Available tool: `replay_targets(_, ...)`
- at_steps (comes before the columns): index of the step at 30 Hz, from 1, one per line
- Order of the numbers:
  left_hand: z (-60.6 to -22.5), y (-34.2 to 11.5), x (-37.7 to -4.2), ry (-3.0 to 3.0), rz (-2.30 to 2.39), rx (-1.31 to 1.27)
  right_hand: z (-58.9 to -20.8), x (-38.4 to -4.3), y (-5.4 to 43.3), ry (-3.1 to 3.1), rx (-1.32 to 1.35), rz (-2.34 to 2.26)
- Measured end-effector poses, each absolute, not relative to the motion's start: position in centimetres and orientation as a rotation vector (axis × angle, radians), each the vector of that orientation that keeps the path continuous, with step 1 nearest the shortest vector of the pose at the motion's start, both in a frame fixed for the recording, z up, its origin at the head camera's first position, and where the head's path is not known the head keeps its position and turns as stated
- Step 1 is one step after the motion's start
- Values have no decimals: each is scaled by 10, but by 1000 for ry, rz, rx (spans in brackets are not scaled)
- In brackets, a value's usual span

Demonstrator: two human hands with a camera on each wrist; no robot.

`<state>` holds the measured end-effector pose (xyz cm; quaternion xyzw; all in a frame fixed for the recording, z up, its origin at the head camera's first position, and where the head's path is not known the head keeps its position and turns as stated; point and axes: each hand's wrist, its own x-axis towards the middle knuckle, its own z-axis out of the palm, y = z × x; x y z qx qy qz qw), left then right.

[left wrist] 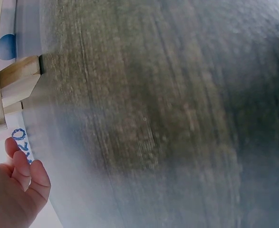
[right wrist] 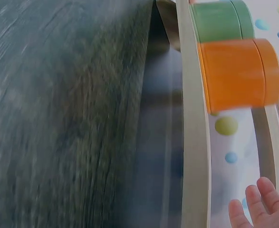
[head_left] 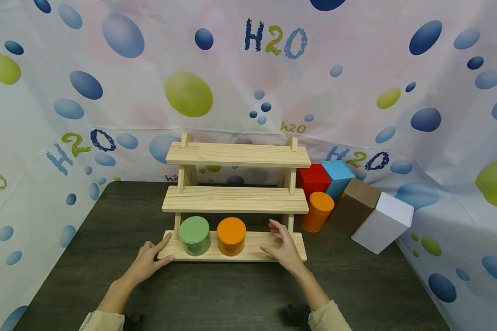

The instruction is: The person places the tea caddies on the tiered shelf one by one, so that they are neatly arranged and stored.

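A three-tier wooden display stand (head_left: 236, 199) stands on the dark table. A green canister (head_left: 195, 235) with a matching lid sits upright on the left half of its bottom tier. Right beside it is an orange canister (head_left: 231, 236). My left hand (head_left: 147, 261) lies at the left end of the bottom tier, forefinger stretched along the board's end and thumb at the front corner. Over the right part of that tier, my right hand (head_left: 285, 249) has its fingers spread and holds nothing. In the right wrist view its fingertips (right wrist: 267, 190) show below the orange canister, apart from it.
To the right of the stand are a red box (head_left: 313, 178), a blue box (head_left: 338, 177), another orange canister (head_left: 317, 211), a brown box (head_left: 354, 204) and a white box (head_left: 383, 223). A dotted cloth (head_left: 240, 92) hangs behind the table (head_left: 215, 299).
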<state>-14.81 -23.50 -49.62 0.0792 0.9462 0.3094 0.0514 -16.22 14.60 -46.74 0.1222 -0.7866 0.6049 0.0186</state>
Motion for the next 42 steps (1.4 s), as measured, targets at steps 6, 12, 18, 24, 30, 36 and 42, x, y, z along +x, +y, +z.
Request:
replay_targets(6,-496,-235,-149,2865,935,218,-476,-162,164,-2412,358,1815)
replay_targets(12,-496,-235,-148,2871,954,236,-477,-163,177,-2389,296,1802)
replay_targets(18,-497,-234,-148,2875,950,244,-478,-164,190,-2394,204,1819)
replay_targets(24,-497,-234,-147,2863,952,229,-474,-164,199,-2351,147,1865)
replay_targets(30,-497,-234,-147,2875,957,243,-469,-162,207,-2348,79,1807)
replay_targets(36,-497,-234,-147,2868,958,234,-475,-168,218,-2320,-15,1786)
replay_targets(42,-497,-234,-148,2860,950,226,-479,-171,227,-2240,-97,1732)
